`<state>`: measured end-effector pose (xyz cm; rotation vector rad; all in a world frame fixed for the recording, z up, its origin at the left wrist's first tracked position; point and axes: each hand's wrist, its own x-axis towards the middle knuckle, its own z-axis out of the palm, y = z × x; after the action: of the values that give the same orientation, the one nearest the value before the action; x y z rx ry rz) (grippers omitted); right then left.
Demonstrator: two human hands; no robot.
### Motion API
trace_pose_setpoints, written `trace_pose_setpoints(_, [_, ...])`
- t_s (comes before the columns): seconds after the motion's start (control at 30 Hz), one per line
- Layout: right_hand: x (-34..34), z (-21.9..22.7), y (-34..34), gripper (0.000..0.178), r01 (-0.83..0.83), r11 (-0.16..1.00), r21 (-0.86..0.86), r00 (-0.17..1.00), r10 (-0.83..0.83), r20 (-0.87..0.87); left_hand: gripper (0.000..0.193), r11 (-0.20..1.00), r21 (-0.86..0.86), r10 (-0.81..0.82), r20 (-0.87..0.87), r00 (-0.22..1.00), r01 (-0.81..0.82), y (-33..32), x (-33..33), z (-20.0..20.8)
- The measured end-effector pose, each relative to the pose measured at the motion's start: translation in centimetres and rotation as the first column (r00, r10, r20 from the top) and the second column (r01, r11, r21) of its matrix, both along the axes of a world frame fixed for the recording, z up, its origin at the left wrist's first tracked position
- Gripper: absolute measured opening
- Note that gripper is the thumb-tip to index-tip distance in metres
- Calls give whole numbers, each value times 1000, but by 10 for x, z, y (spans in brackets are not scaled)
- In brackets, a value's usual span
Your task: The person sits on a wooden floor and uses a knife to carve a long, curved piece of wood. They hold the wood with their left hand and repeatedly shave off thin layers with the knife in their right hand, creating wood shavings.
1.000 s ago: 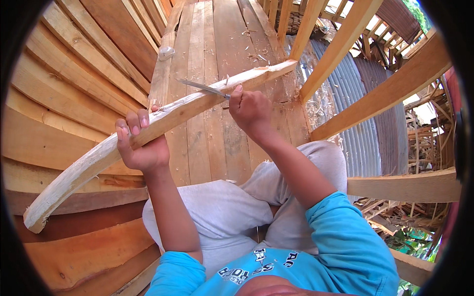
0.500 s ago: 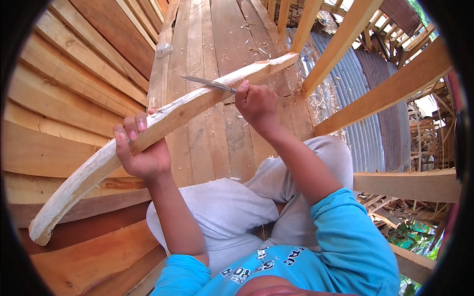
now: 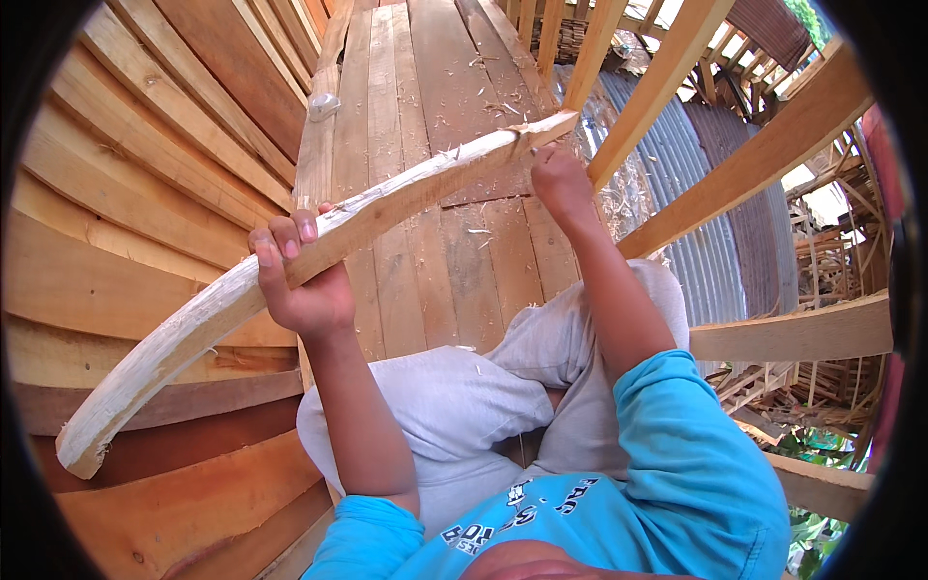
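A long, curved piece of wood (image 3: 416, 198) slants across in front of me, its lower left end near the plank wall and its far end up by the railing posts. Its upper face is pale and rough, while the side toward me is smoother and tan. My left hand (image 3: 304, 271) is wrapped round it left of the middle. Close to the far right end, my right hand (image 3: 561, 179) is a fist on the knife handle, just below the wood's edge. The blade is nearly hidden there. Thin shavings cling to the wood's top.
Wood shavings lie scattered over the plank floor (image 3: 425, 280). A plank wall (image 3: 126, 232) rises on the left, with a small clear plastic object (image 3: 323, 106) beside it. On the right are wooden railing posts (image 3: 662, 87) and corrugated metal sheets (image 3: 691, 193).
My right hand has moved the knife right and away from me along the wood to near its far end. My left hand and the wood have shifted slightly.
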<state>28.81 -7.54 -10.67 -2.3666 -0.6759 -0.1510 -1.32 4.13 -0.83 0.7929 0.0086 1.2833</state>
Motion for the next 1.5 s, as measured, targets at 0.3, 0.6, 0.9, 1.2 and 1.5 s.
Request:
trace_pose_setpoints(0.3, [-97, 37, 29, 51, -276, 958, 76, 951, 261, 163, 16, 1000, -5, -9, -1, 1000, 9, 0, -6, -4])
trace_pose_setpoints(0.6, [-84, 19, 34, 48, -252, 964, 82, 939, 223, 261, 22, 1000, -10, 3, -21, 1000, -3, 2, -11, -4])
trace_pose_setpoints(0.9, [-41, 9, 24, 53, 74, 996, -48, 993, -69, 98, 19, 1000, -31, -6, -52, 999, 4, 1, -14, -4])
trace_pose_setpoints(1.2, [-43, 51, 6, 42, -227, 970, 87, 943, 241, -230, 19, 966, 246, -71, -58, 996, 83, 2, -11, 1])
trace_pose_setpoints(1.5, [-51, 45, 9, 41, -362, 849, 386, 765, 507, -397, 19, 984, 156, -74, -52, 996, 81, 7, -12, -5])
